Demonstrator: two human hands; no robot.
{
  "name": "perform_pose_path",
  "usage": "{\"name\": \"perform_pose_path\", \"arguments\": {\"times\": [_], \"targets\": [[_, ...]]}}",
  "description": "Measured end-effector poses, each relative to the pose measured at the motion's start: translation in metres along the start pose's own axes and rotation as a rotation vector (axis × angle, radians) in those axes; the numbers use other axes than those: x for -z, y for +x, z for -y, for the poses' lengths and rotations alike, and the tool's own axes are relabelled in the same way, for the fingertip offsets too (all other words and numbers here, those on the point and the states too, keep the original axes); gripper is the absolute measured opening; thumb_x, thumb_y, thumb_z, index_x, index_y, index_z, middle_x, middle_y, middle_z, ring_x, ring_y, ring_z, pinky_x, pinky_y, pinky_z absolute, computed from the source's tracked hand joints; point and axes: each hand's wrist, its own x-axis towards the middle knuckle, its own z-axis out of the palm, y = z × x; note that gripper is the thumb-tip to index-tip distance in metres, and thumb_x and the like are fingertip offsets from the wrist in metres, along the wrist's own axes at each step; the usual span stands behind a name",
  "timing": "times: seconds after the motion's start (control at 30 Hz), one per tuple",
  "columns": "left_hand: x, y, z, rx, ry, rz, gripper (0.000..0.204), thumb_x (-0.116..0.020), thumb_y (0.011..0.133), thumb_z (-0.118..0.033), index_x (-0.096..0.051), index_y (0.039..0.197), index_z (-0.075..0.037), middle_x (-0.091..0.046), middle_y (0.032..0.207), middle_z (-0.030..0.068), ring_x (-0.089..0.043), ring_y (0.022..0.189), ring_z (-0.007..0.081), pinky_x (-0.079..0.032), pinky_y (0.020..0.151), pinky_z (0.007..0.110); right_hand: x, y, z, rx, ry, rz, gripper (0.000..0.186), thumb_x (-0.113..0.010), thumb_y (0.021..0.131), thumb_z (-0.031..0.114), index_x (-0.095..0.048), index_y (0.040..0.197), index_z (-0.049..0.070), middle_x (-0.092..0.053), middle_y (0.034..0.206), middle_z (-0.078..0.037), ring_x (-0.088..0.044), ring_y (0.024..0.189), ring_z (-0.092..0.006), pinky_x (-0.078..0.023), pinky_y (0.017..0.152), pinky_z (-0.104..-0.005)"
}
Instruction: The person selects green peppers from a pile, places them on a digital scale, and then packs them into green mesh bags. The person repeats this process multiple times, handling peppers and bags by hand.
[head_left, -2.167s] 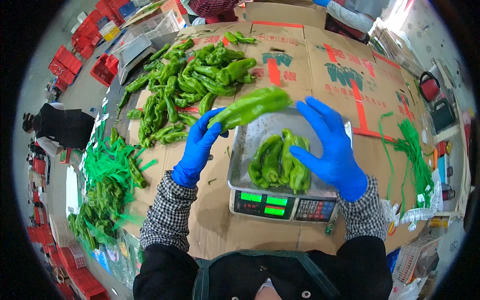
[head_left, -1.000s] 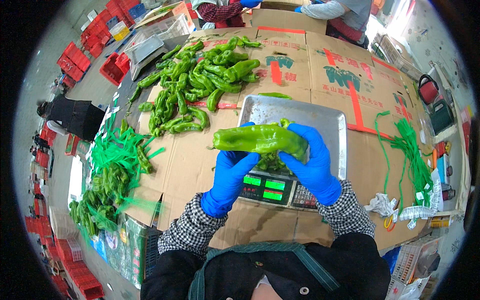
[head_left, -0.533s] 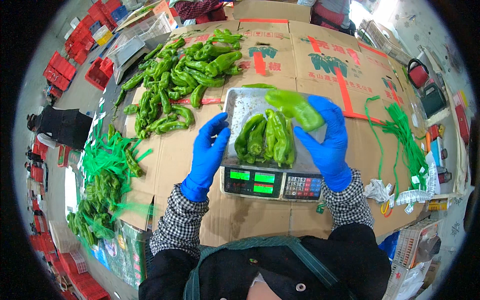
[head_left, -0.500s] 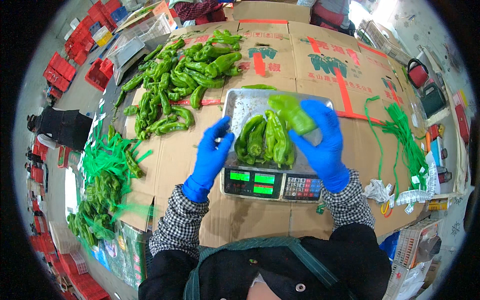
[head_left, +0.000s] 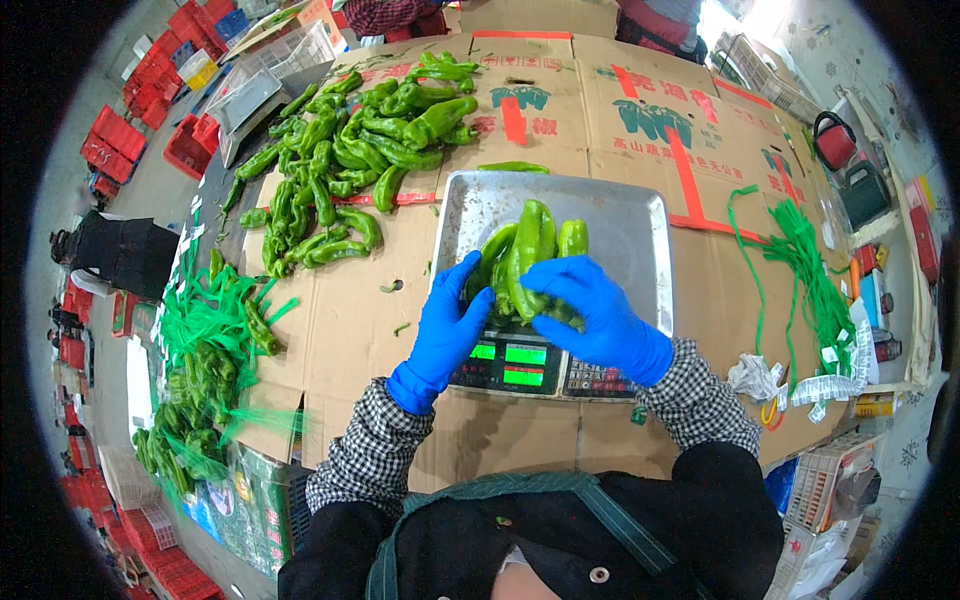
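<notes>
A small bunch of long green peppers [head_left: 532,250] lies on the metal pan [head_left: 625,225] of a digital scale, tips pointing away from me. My left hand [head_left: 450,325], in a blue glove, cups the left side of the bunch, thumb and forefinger against the outer pepper. From the right, my right hand [head_left: 595,315], also blue-gloved, closes its fingers over the near end of the peppers. Its fingertips partly cover them. Below the pan, the scale's green-lit display [head_left: 524,365] shows between my hands, and my right hand hides part of the keypad.
A large heap of green peppers [head_left: 345,150] lies at the far left of the cardboard-covered table [head_left: 500,435]. Green mesh bags [head_left: 210,315] and bagged peppers [head_left: 190,405] sit at the left edge. Green net strips [head_left: 800,260] and a label strip [head_left: 835,385] are at right.
My right hand has lowered the pepper it held onto the others and now closes over the bunch. My left hand has moved right, from beside the pan to the peppers.
</notes>
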Motion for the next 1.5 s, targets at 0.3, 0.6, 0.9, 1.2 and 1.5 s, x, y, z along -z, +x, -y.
{"name": "perform_pose_path", "arguments": {"times": [0.3, 0.6, 0.9, 1.2, 1.5], "targets": [[0.007, -0.007, -0.004, -0.017, -0.010, -0.089, 0.039, -0.057, 0.088, -0.010, -0.050, 0.127, -0.006, -0.051, 0.116, 0.0096, -0.054, 0.099, 0.0153, -0.046, 0.081, 0.027, 0.007, 0.001, -0.038, -0.277, 0.135, -0.462, 0.032, -0.060, 0.084, 0.004, -0.057, 0.116, 0.005, -0.057, 0.104, -0.009, -0.055, 0.099, -0.0194, -0.043, 0.087, -0.0309], [0.090, -0.001, 0.073, 0.022, 0.105, -0.440, 0.023, -0.064, 0.084, -0.009, -0.063, 0.106, -0.004, -0.063, 0.089, 0.0049, -0.057, 0.076, 0.0110, -0.047, 0.069, 0.025, 0.023, -0.042, -0.063, -0.417, 0.159, -0.591, 0.027, -0.055, 0.088, 0.001, -0.056, 0.114, 0.001, -0.059, 0.113, -0.009, -0.056, 0.102, -0.0158, -0.044, 0.088, -0.0292], [0.142, 0.102, 0.148, 0.149, 0.934, -0.376, 0.053, -0.068, 0.077, -0.033, -0.050, 0.118, -0.006, -0.060, 0.102, 0.0158, -0.058, 0.093, 0.0353, -0.047, 0.077, 0.045, 0.010, -0.040, -0.062, -0.454, 0.167, -0.562, 0.024, -0.056, 0.086, -0.002, -0.059, 0.109, 0.001, -0.060, 0.105, -0.007, -0.056, 0.096, -0.0130, -0.045, 0.085, -0.0272], [0.050, 0.031, 0.001, 0.098, -0.343, -0.430, 0.034, -0.061, 0.085, -0.005, -0.056, 0.118, 0.004, -0.062, 0.109, 0.0087, -0.057, 0.095, 0.0141, -0.046, 0.085, 0.028, 0.020, -0.051, -0.049, -0.484, 0.224, -0.682, 0.024, -0.056, 0.085, -0.004, -0.060, 0.108, 0.001, -0.061, 0.102, -0.007, -0.057, 0.093, -0.0131, -0.045, 0.083, -0.0261], [-0.003, -0.019, 0.003, 0.058, -0.265, -0.180, 0.041, -0.063, 0.083, -0.003, -0.052, 0.122, 0.000, -0.057, 0.116, 0.0086, -0.055, 0.101, 0.0144, -0.045, 0.087, 0.028, 0.011, -0.050, -0.037, -0.383, 0.135, -0.586, 0.026, -0.055, 0.084, -0.005, -0.061, 0.108, 0.002, -0.061, 0.096, -0.007, -0.057, 0.086, -0.0139, -0.046, 0.078, -0.0256]]}}
